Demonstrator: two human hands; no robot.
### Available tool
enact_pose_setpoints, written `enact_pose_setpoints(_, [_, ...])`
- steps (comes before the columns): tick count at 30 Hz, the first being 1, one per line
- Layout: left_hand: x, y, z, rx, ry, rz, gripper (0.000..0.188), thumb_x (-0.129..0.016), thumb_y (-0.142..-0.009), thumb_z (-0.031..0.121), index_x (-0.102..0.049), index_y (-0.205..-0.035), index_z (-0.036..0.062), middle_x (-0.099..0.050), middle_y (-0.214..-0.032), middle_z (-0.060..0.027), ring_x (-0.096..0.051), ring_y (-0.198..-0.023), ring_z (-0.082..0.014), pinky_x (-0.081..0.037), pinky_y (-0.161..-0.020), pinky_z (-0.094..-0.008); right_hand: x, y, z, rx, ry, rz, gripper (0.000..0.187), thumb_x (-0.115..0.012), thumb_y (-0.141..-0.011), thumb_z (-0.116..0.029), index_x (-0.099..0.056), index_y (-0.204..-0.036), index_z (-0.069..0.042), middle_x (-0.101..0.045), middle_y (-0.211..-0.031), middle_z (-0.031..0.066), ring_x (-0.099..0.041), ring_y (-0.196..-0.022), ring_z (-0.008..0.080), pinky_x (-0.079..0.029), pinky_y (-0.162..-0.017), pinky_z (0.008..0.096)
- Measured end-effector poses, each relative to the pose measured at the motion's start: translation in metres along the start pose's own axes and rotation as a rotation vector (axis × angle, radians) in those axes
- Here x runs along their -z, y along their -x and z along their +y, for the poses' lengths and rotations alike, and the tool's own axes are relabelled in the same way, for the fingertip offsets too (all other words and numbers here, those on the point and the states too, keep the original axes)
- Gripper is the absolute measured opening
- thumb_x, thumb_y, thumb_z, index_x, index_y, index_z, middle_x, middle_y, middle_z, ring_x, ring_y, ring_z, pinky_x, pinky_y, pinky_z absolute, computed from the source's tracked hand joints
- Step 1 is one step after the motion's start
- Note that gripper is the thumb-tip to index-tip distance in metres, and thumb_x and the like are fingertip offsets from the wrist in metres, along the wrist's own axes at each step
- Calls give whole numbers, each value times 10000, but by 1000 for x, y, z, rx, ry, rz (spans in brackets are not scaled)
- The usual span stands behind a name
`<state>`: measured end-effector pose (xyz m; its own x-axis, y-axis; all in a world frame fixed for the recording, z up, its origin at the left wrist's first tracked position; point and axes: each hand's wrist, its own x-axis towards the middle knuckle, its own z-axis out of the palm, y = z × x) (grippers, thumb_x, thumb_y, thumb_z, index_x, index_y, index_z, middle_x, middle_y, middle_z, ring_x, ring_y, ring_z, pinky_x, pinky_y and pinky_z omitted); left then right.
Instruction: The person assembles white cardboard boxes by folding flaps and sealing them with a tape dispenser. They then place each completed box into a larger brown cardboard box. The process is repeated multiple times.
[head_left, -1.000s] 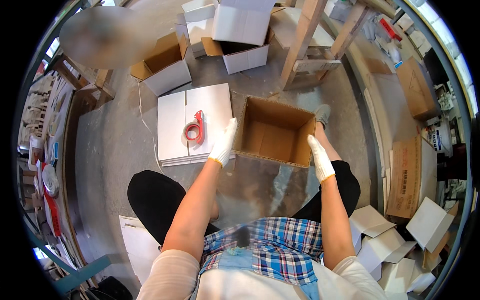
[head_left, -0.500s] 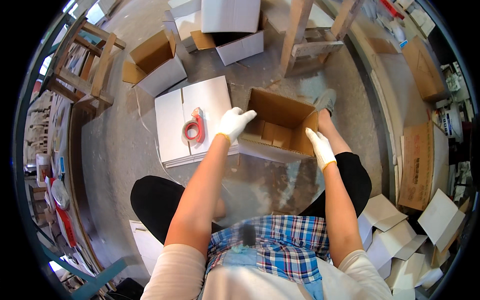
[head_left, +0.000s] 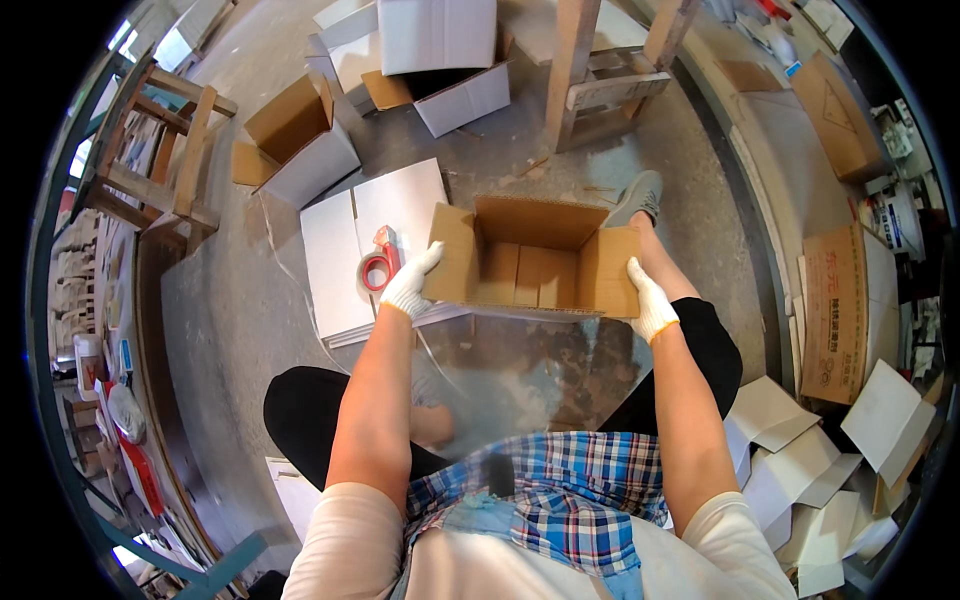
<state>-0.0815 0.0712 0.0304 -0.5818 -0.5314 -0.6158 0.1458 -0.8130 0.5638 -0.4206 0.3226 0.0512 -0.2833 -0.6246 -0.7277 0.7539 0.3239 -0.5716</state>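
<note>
A cardboard box (head_left: pixel 540 222), brown inside and white outside, is held in front of me with its top facing up. Its left and right flaps are folded outward, and I can see down to its bottom. My left hand (head_left: pixel 412 283), in a white glove, grips the left flap. At the right flap, my gloved right hand (head_left: pixel 652 300) holds the edge, thumb up; some fingers of both hands are hidden behind the cardboard. Beside my left hand, a red tape dispenser (head_left: pixel 378 268) with a roll of tape lies on a stack of flat white cartons (head_left: pixel 335 225).
Open white boxes (head_left: pixel 318 160) stand on the floor ahead, near a wooden trestle (head_left: pixel 570 80). Another wooden frame (head_left: pixel 190 150) is at the far left. Crumpled cartons (head_left: pixel 800 470) pile up at lower right, below a brown carton (head_left: pixel 832 315). A loose strap (head_left: pixel 280 250) trails beside the stack.
The box has turned and its side flaps now spread outward. My left hand has moved left and down from the rear corner to the left flap; my right hand stays at the right side.
</note>
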Motion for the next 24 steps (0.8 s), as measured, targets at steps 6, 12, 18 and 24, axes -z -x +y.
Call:
enact_pose_setpoints(6, [7,-33,-41,164,-771,408,669,-544,-985,576,-642,-1216,-44,-704,-1151,-211,-677,-1087,-316,-548,-935,-414,15,-22,17,-77,459,268,843,-491,-926,-743,-362,-1553,-195,-520,-1479,89,-555,-1278,356,-477,-948,667])
enact_pose_setpoints(12, [22,-55,-64,-57,-1367,567,833,-360,-987,669,-702,-1120,-79,-652,-1149,-351,-617,-1150,-474,-464,-1013,-469,8,-64,62,189,788,609,897,-318,-984,-734,-525,-1427,17,-626,-1330,183,-643,-1131,341,-524,-943,449])
enact_pose_setpoints(18, [-8,-35,-33,-348,-686,942,797,-602,-936,560,-491,-1405,-76,-607,-1318,-289,-593,-1236,-382,-445,-1043,-439,-7,-32,36,362,75,453,599,-533,-1034,-479,-583,-1343,32,-659,-1250,90,-627,-1083,218,-478,-964,339])
enact_pose_setpoints(24, [-99,8,12,-498,-617,820,1028,-628,-862,672,-349,-1485,-96,-463,-1469,-324,-482,-1349,-428,-378,-1123,-448,-32,10,44,519,-246,470,556,-509,-1054,-434,-566,-1356,29,-639,-1301,89,-627,-1125,215,-484,-977,354])
